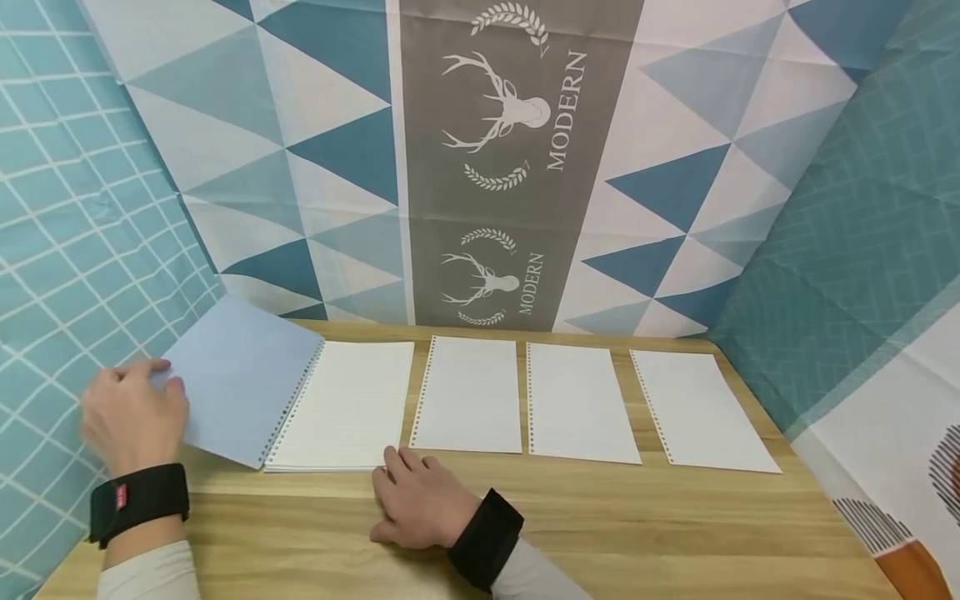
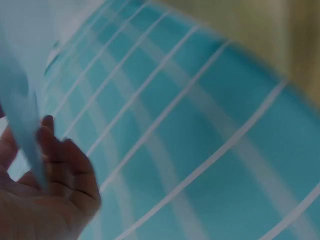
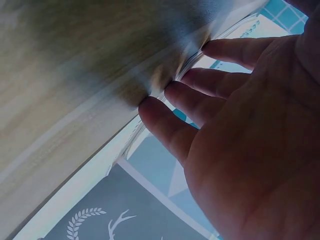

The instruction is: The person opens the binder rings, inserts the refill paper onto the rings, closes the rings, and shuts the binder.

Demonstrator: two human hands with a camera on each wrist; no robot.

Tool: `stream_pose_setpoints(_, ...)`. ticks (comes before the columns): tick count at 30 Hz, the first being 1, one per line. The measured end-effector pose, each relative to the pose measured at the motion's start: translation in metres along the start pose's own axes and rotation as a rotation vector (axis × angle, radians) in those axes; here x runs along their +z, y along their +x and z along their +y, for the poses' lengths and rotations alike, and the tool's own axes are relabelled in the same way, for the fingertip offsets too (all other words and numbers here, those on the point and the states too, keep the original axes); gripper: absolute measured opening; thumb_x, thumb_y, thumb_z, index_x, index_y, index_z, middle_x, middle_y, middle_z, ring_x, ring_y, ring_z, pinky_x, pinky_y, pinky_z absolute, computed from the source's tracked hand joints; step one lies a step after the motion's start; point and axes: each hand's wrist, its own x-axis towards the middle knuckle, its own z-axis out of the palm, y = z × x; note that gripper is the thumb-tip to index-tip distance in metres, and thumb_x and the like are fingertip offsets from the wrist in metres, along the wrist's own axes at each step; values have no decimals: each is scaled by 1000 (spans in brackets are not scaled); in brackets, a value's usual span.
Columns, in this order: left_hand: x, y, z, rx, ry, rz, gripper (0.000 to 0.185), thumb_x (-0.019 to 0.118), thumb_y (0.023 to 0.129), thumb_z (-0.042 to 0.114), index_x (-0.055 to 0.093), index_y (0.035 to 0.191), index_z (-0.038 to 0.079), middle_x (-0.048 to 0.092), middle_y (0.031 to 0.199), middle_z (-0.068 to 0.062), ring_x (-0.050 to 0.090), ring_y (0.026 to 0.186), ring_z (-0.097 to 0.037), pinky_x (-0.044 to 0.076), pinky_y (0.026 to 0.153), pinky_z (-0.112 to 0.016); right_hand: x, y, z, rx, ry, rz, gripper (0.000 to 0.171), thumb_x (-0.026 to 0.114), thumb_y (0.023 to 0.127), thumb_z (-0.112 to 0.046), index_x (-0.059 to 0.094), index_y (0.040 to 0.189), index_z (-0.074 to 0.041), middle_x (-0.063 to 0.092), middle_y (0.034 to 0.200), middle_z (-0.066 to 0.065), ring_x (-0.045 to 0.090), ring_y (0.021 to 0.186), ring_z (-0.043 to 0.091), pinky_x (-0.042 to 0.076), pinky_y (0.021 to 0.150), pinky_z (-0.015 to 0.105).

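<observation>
A spiral-bound notebook (image 1: 348, 404) lies at the left of the table, its lined page facing up. Its pale blue cover (image 1: 243, 375) is raised at a slant to the left. My left hand (image 1: 135, 412) pinches that cover's outer edge; in the left wrist view the cover (image 2: 25, 115) passes between thumb and fingers. By the notebook's lower right corner, my right hand (image 1: 423, 504) rests with fingers extended and fingertips at the page's near edge. The right wrist view shows those fingers (image 3: 215, 100) spread along the tabletop and paper edge.
Three loose sheets with punched left edges lie in a row to the right: one beside the notebook (image 1: 468, 396), a middle sheet (image 1: 581, 404) and a far-right sheet (image 1: 705, 412). Patterned cloth (image 1: 487, 167) hangs behind the wooden table (image 1: 637, 525), with a teal grid cloth (image 1: 67, 250) at left.
</observation>
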Motion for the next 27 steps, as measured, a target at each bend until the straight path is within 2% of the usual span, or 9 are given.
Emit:
stream_pose_setpoints(2, 8, -1, -11, -72, 31, -88, 41, 57, 99, 19, 62, 132, -3, 50, 134, -41, 41, 123, -65, 33, 89, -75, 0, 0, 0, -2, -6, 5, 64, 50, 96, -68, 50, 137, -20, 46, 144, 2, 48, 127, 14, 48, 90, 27)
stream_pose_setpoints(4, 14, -2, -20, -133, 80, -231, 52, 58, 99, 28, 53, 140, -4, 40, 143, -44, 31, 130, -69, 28, 97, -79, 1, 1, 0, -5, -12, 16, 64, 50, 96, -68, 50, 137, -19, 47, 142, 2, 48, 123, 14, 48, 88, 26)
stream_pose_setpoints(7, 19, 0, -29, -176, 134, -419, 69, 58, 99, 41, 41, 146, -6, 28, 147, -48, 22, 133, -74, 19, 100, -85, 2, 2, 0, -11, -8, 23, 63, 51, 95, -69, 51, 135, -20, 48, 136, 0, 48, 118, 12, 47, 84, 25)
stream_pose_setpoints(9, 21, 0, -34, -171, 172, -536, 79, 55, 98, 50, 35, 148, -9, 21, 146, -51, 18, 133, -76, 17, 100, -87, 2, 2, 1, -10, 4, 19, 64, 51, 95, -69, 51, 135, -20, 48, 134, 0, 48, 117, 12, 47, 84, 25)
stream_pose_setpoints(13, 31, -1, -35, -88, 214, -736, 92, 51, 97, 62, 29, 144, -14, 17, 140, -56, 13, 131, -78, 16, 96, -91, 3, 4, 3, -3, 37, -4, 62, 51, 95, -69, 50, 135, -22, 47, 136, -2, 48, 122, 12, 48, 88, 27)
stream_pose_setpoints(15, 35, -4, -33, -50, 219, -813, 96, 50, 96, 66, 27, 142, -16, 13, 140, -58, 7, 132, -79, 16, 94, -92, 3, 4, 5, -3, 53, -12, 60, 51, 95, -68, 50, 134, -23, 46, 140, -1, 48, 128, 12, 49, 95, 29)
stream_pose_setpoints(19, 41, -10, -24, -31, 221, -892, 99, 51, 95, 66, 24, 140, -18, 9, 140, -58, 1, 132, -80, 15, 95, -92, 3, 3, 12, -2, 65, -19, 54, 53, 95, -67, 52, 131, -26, 48, 138, -4, 50, 128, 12, 50, 97, 34)
stream_pose_setpoints(24, 42, -14, -14, -29, 236, -874, 89, 54, 97, 57, 27, 140, -17, 13, 139, -57, 8, 131, -78, 19, 95, -90, 3, 0, 23, -5, 101, -14, 50, 58, 96, -62, 53, 130, -25, 49, 139, -4, 54, 127, 13, 53, 93, 37)
stream_pose_setpoints(27, 44, -16, -10, 33, 227, -876, 83, 54, 99, 51, 28, 143, -15, 17, 138, -56, 14, 130, -76, 23, 93, -88, 4, 1, 29, -15, 156, 3, 48, 60, 95, -60, 54, 128, -24, 52, 128, -6, 56, 115, 11, 52, 84, 32)
